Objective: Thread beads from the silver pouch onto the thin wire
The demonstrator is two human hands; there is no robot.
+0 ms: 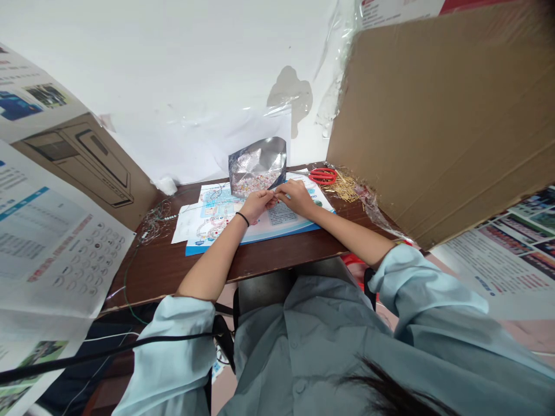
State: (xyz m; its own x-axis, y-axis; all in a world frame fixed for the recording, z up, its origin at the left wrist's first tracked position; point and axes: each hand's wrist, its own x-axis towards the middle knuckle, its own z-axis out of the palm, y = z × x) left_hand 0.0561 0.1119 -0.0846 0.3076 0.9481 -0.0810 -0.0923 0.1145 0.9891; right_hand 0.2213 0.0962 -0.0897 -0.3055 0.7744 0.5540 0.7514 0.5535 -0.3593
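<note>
My left hand (259,203) and my right hand (296,197) meet fingertip to fingertip above the printed sheets (255,234). Both are closed in a pinch; whatever lies between the fingers is too small to make out. Just beyond them stands an open silvery bag (274,155) holding many small pale and coloured beads (255,184). Thin thread (191,208) runs over the papers to the left of my hands. Where it leads near my fingers cannot be followed.
Red-handled scissors (323,175) lie right of the bag, beside a heap of thin golden sticks (344,186). Tangled clear thread (156,224) covers the left of the brown table (277,254). Cardboard panels stand at left (99,167) and right (433,115). A black cable (108,351) crosses my left sleeve.
</note>
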